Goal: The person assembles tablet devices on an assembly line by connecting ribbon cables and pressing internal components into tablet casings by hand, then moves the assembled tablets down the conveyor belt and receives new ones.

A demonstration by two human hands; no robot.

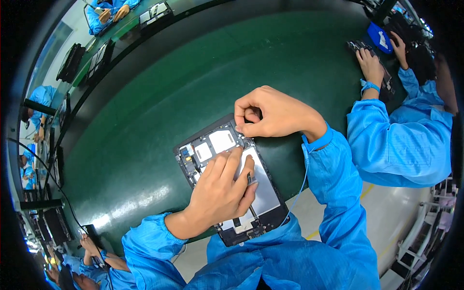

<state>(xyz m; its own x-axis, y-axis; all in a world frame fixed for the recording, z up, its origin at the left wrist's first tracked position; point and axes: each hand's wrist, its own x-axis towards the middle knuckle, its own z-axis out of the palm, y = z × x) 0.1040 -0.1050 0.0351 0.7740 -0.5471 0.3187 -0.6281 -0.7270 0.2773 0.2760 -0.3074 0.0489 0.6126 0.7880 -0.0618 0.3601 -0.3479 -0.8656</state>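
Far left, co-workers (43, 96) in blue are being cut off by the dark rim. On the green surface (130, 145), the left hand (217, 186) is being rested, fingers bent, across an opened tablet-like device (266, 193) lying aslant, near end overhanging the edge. Inner parts are being hidden beneath; whether anything is being gripped cannot be told. At the device's far right corner, the right hand (278, 116) is being held, thumb and forefinger pinched; any part between is being obscured. Upper right, something white is being shown at a blue container (373, 34), contents or label being unclear.
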